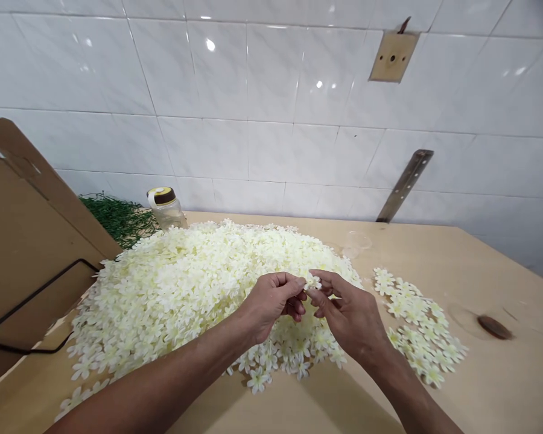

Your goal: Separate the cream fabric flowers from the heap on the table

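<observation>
My left hand [276, 299] and my right hand [348, 310] meet over the front of a large heap of pale cream artificial flowers [185, 277]. Between the fingertips of both is a small white artificial flower [314, 282], pinched by thumb and fingers from either side. Part of it is covered by the fingers, so I cannot tell whether it is one blossom or a few stacked together. To the right of my right forearm, a smaller group of the same flowers [419, 319] lies spread in a thin layer on the table.
A cardboard box [40, 199] with a black wire frame [31, 295] stands at left. Behind the heap are green plastic foliage [117, 217] and a brown-lidded bottle [166, 208]. A dark oval object [495, 327] lies right on the brown tabletop [493, 265], before the tiled wall [271, 147].
</observation>
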The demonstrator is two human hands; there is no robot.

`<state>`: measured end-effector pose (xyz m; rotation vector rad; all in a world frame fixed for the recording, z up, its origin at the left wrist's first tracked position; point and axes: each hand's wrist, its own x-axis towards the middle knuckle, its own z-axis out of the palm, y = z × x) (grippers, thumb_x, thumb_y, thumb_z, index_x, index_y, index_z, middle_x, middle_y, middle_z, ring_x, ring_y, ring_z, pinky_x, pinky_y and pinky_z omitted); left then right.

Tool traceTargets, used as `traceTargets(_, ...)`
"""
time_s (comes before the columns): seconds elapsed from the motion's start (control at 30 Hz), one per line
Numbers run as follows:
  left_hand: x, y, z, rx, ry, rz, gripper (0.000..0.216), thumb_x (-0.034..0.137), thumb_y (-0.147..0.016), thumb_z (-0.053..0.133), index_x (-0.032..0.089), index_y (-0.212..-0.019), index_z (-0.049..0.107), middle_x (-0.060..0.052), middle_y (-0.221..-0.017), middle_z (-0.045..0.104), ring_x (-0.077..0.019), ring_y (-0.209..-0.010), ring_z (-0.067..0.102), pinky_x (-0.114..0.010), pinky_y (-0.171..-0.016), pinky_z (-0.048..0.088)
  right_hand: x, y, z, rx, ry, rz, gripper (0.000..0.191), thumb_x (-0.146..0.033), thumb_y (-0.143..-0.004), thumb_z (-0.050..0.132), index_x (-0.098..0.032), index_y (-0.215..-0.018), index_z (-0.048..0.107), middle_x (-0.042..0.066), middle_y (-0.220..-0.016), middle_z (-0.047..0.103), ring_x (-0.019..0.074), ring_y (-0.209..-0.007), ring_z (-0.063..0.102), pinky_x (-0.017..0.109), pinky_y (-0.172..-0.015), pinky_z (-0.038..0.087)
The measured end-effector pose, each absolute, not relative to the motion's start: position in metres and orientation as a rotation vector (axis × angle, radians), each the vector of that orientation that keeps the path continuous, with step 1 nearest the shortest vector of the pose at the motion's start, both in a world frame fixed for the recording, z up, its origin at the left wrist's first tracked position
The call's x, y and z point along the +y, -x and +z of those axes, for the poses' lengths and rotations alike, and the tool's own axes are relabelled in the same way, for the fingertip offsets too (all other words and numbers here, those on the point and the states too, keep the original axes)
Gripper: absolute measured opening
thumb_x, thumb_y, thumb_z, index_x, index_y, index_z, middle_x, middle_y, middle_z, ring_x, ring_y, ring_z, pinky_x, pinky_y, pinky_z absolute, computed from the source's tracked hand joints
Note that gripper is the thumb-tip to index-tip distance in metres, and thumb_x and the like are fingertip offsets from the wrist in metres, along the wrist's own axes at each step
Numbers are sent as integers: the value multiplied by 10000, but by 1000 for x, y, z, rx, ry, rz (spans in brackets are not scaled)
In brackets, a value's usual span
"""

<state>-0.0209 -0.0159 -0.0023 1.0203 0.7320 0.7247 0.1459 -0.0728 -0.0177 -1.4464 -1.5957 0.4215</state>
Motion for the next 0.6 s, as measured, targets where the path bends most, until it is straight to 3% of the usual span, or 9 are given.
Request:
traceTargets(0.17,-17,19,-6,765,-1113,796,264,352,-818,691,121,-715,615,-46,-648,606,-134,-560,576,-270,-539,476,-74,-142,-16,-1471,1424,410,345,-431,-893,643,-184,-1132,674,94,-970,711,186,-679,696,290,-525,608)
traceTargets(0.27,-18,19,-8,728,-1092,774,245,345,-837,676,130,-746,600,-51,-654,616,-144,-577,594,-277,-552,492,-74,-138,-15,-1394,1393,616,258,-426,-893,648,-187,-960,716,51,-798,727,165,-588,685,287,-559,606)
traceTargets(0.37,-18,19,-9,688,-1044,778,235,347,-834,691,138,-800,588,-55,-725,632,-142,-591,607,-282,-561,506,-72,-138,-15,-1260,1359,782,273,-442,-858,695,-178,-928,713,28,-677,701,168,-569,673,292,-571,598)
traceTargets(0.6,-21,19,-2,636,-1100,729,295,393,-833,697,102,-852,653,-83,-780,649,-151,-624,635,-303,-614,536,-72,-141,-10,-1155,1304,803,285,-449,-838,717,-168,-877,702,-5,-611,634,135,-493,612,271,-507,550)
